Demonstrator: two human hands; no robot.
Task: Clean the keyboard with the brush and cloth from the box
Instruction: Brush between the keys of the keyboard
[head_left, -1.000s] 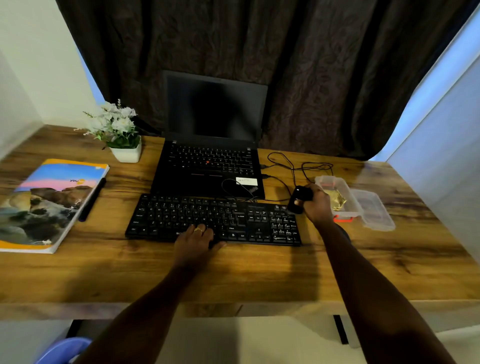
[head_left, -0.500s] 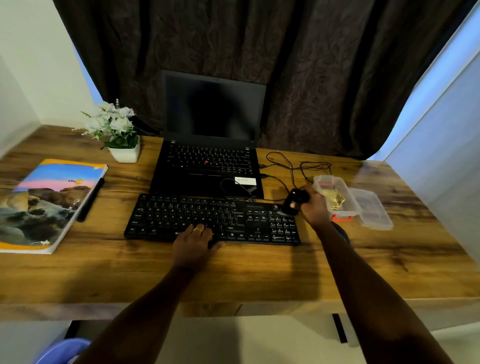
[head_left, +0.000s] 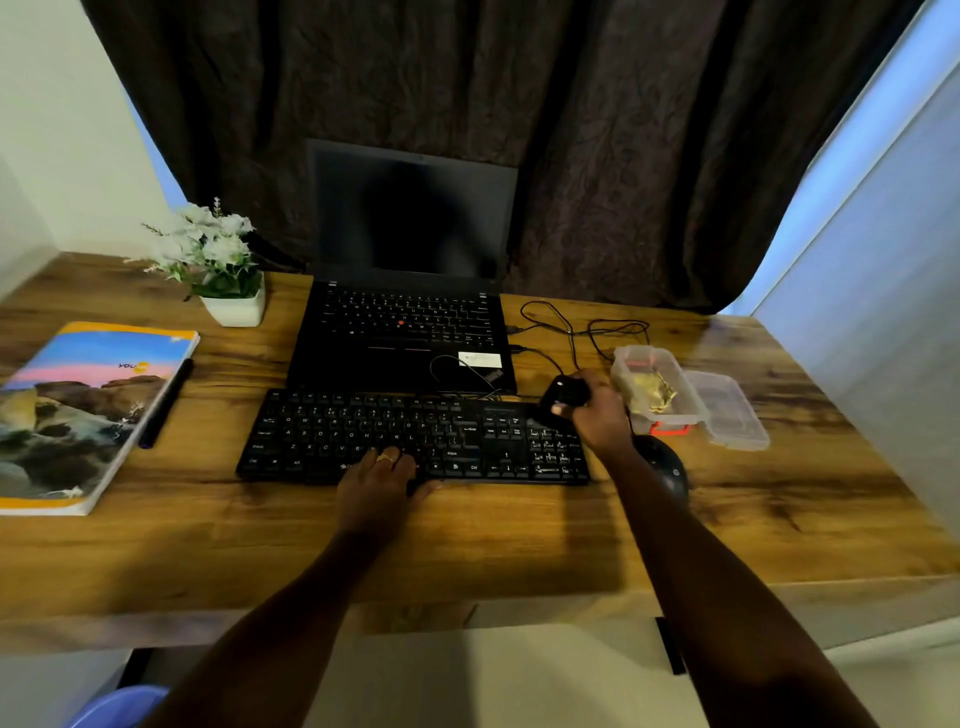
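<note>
While your left hand (head_left: 382, 480) is lying flat, fingers relaxed, on keyboard (head_left: 322, 434), your right hand (head_left: 598, 418) is clamping brush (head_left: 563, 393) above keypad corner, beside box (head_left: 644, 351).

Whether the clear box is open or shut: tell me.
Open. The clear box has no lid on; its lid lies beside it, yellowish cloth showing inside.

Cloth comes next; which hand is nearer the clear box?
Right. The right hand, holding the brush, is beside the box; the left hand rests on the keyboard, farther left.
</note>
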